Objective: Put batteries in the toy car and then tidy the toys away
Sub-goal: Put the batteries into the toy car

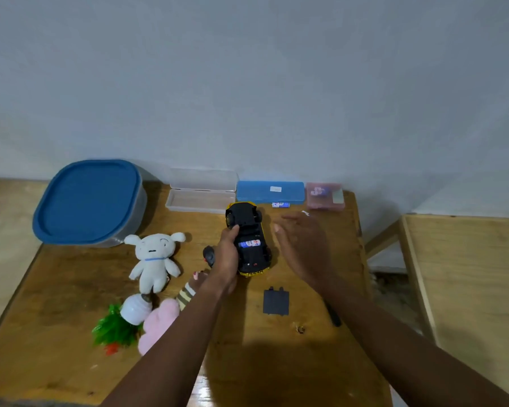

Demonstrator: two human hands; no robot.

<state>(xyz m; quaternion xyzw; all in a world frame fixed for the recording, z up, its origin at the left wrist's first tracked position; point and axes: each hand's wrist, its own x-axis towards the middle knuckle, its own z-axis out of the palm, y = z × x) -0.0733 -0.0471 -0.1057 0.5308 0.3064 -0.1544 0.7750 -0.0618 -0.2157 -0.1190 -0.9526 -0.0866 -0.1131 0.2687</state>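
Observation:
A yellow toy car (251, 230) lies upside down on the wooden table (56, 304), its black underside up and a battery (249, 243) showing in the uncovered compartment. My left hand (226, 257) grips the car's left side. My right hand (301, 245) hovers just right of the car, fingers spread, holding nothing. A loose battery (280, 205) lies beyond the car by the blue case. The black battery cover (276, 301) rests on the table nearer to me.
A big tub with a blue lid (88, 201) stands at the back left, an open clear case (202, 190), a blue case (270, 191) and a pink box (325, 195) along the wall. A white plush (155, 258), pink plush (159, 323), green plant toy (113, 330) and black screwdriver (332, 314) lie around.

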